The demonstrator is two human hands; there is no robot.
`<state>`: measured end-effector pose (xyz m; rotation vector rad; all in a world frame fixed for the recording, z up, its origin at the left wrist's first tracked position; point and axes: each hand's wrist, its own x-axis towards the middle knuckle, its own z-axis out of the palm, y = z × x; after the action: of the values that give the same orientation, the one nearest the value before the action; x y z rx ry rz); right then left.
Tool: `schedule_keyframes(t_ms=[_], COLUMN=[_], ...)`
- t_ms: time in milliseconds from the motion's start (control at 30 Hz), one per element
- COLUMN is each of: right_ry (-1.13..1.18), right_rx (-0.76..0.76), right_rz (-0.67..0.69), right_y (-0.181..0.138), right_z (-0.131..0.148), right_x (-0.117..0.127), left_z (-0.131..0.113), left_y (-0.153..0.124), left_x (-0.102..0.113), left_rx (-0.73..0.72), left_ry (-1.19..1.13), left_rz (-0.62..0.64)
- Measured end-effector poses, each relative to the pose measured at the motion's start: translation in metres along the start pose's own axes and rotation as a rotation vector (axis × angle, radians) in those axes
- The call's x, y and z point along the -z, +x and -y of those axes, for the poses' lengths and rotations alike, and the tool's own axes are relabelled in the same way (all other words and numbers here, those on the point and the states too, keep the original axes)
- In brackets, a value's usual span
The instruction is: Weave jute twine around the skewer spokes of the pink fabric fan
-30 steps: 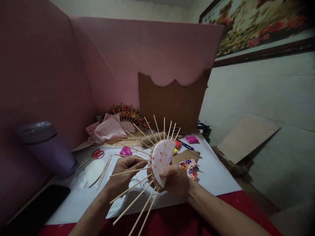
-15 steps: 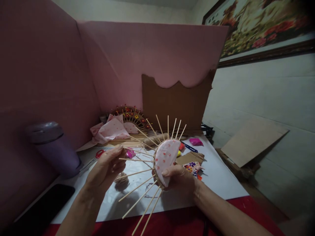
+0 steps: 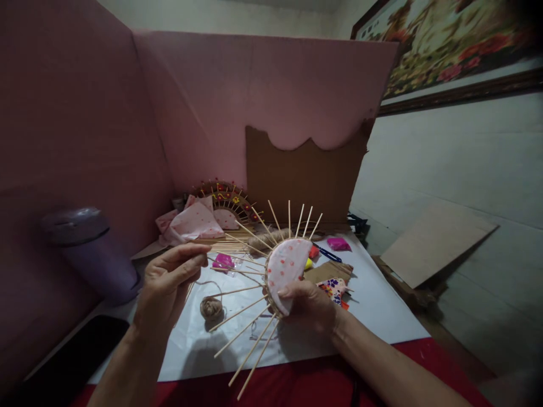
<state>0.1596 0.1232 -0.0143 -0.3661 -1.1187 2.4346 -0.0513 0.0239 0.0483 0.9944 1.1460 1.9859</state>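
My right hand [image 3: 311, 305] grips a half-round piece [image 3: 288, 268] covered in pale pink cloth with red dots, thumb on its face and fingers hidden behind. Thin wooden sticks [image 3: 241, 312] fan out from its curved edge, where brown twine shows. My left hand [image 3: 176, 277] is closed in a pinch on the twine, left of the stick tips; a strand runs from the fingertips toward the half-round piece. Below, a small ball of twine [image 3: 211, 308] lies on the white table top, with a loose strand curving up from it.
At left stand a purple tumbler [image 3: 91, 254] and a dark phone-like slab [image 3: 76, 350]. Behind are dotted cloth [image 3: 195, 220], a decorated stick fan [image 3: 229, 195] and cardboard [image 3: 301, 175]. Pink packets [image 3: 338, 243], a blue cutter [image 3: 327, 252] and patterned cloth [image 3: 333, 289] lie around the work.
My left hand has moved left and slightly up, away from the sticks, drawing the twine out. The twine ball and pink packet show more. My right hand stays almost still.
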Motion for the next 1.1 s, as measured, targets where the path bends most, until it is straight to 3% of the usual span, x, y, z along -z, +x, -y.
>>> schedule_keyframes(t_ms=[233, 367, 533, 800, 1100], right_ry=[-0.008, -0.017, -0.037, -0.010, -0.033], right_rx=[-0.013, -0.006, -0.007, 0.023, 0.025], right_rz=[-0.100, -0.167, -0.217, -0.118, -0.073], right_y=[0.000, -0.002, -0.004, -0.001, -0.003], right_z=[-0.002, 0.002, 0.004, 0.001, 0.001], right_x=[0.003, 0.001, -0.001, 0.000, -0.010], left_z=[0.001, 0.002, 0.006, 0.011, 0.012], left_y=[0.000, 0.002, 0.007, 0.008, 0.008], left_x=[0.001, 0.000, -0.001, 0.003, 0.004], left_rx=[-0.043, -0.045, -0.207, -0.095, -0.209], left_ry=[0.031, 0.273, 0.607, 0.450, 0.399], left_rz=[0.034, 0.080, 0.071, 0.078, 0.035])
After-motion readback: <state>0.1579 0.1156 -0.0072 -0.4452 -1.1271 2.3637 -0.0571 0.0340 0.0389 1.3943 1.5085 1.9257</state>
